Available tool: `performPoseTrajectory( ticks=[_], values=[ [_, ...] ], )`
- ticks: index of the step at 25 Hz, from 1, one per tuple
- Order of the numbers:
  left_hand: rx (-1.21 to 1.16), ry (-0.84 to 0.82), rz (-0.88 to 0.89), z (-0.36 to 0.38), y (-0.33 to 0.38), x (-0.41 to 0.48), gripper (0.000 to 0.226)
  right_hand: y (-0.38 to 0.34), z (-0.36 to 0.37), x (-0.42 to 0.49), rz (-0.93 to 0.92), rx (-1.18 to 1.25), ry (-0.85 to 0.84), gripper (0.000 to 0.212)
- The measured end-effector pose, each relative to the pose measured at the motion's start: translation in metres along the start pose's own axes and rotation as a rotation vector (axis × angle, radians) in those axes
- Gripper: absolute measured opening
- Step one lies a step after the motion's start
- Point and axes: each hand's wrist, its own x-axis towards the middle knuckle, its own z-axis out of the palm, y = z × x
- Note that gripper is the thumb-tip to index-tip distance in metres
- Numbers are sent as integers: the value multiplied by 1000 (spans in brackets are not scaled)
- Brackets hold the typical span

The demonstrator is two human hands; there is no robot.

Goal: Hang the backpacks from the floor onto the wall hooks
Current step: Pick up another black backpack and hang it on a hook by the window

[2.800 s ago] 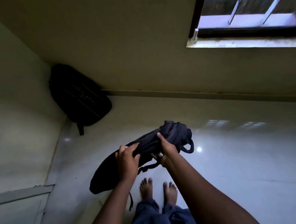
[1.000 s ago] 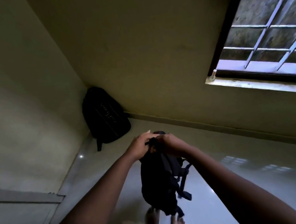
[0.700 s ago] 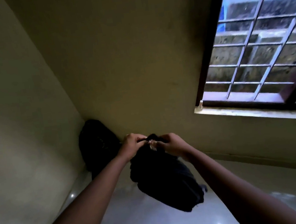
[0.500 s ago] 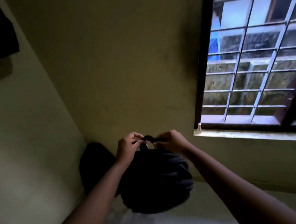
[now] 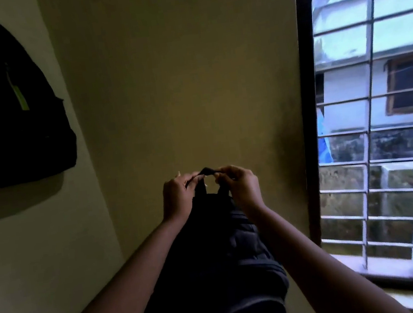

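A dark backpack (image 5: 222, 264) hangs below my two hands in front of the yellow wall. My left hand (image 5: 178, 198) and my right hand (image 5: 241, 187) each pinch one end of its top carry loop (image 5: 206, 170), stretching the loop open between them. Another black backpack (image 5: 2, 112) with a yellow-green zipper strip hangs high on the left wall. No hook is visible in this dim light.
The two walls meet in a corner (image 5: 87, 156) left of my hands. A barred window (image 5: 379, 118) with a dark frame fills the right side, its sill (image 5: 410, 279) at lower right.
I have lifted the backpack from near the floor up toward the wall. My view has tilted upward, so the hanging backpack came into sight and the one on the floor left it.
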Motion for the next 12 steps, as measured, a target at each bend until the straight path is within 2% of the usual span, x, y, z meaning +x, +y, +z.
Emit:
performPoseTrajectory(
  ticks=[7,12],
  values=[
    [-127,138,172,10,20,160,31,-88,6,137,-228,-11,159,15],
    [-242,174,255,23,55,262,34,-148,-11,212,-351,-52,287,17]
  ],
)
